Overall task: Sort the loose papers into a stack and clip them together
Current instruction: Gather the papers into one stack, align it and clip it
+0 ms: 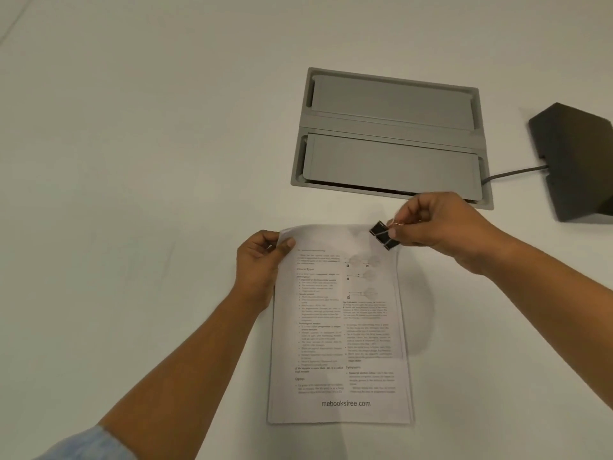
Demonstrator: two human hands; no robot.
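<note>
Gripping the stack of papers (338,327) at its top left corner, your left hand (260,260) pinches thin, floppy sheets that can slip apart; keep that hold near the edge. Your right hand (441,227) is closed on the wire handles of the binder clip (383,235), at the top right corner. The stack lies on the table (132,161) between both hands

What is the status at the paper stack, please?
Left hand pinching stack corner. Right hand holding binder clip at top edge. Nothing in the way.
</note>
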